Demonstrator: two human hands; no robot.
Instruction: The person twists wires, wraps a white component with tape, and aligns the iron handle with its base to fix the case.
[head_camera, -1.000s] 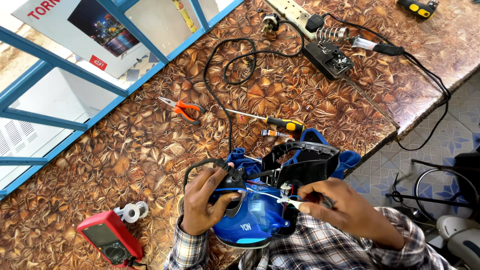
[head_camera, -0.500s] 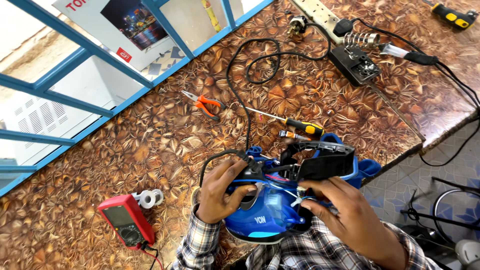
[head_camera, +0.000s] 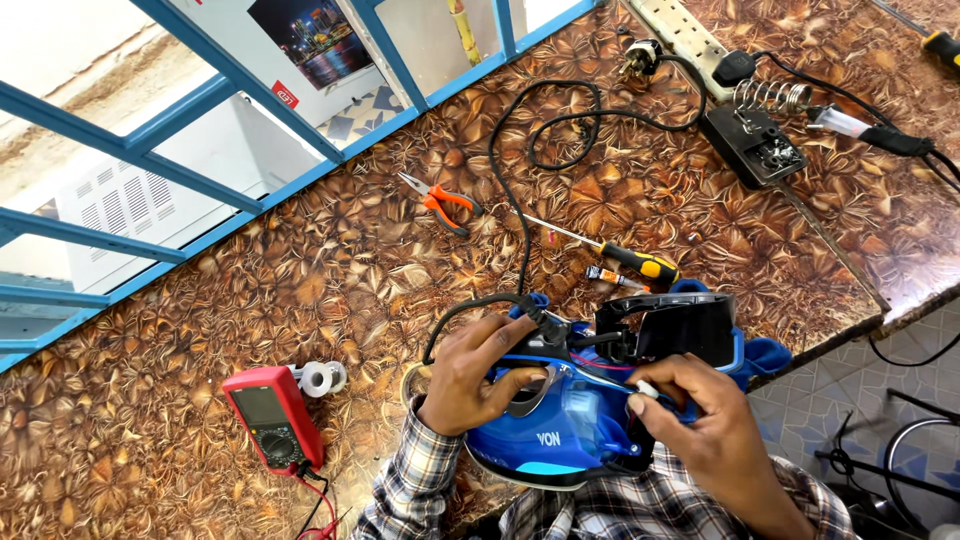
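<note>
A blue plastic steam iron (head_camera: 560, 430) is gripped at the near worktop (head_camera: 250, 300) edge by the closed left hand (head_camera: 480, 375); a small white part (head_camera: 645, 392) is pinched by the right hand (head_camera: 705, 425).

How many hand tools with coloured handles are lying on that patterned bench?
2: orange-handled pliers near the window frame, and a yellow-and-black screwdriver just beyond the blue iron. Others may sit out of view.

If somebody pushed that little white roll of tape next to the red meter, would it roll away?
Probably not far. The white tape roll seems to lie flat on its side on the table, so it would likely slide, not roll. It looks small and light, and the red meter right beside it might stop it.
</note>
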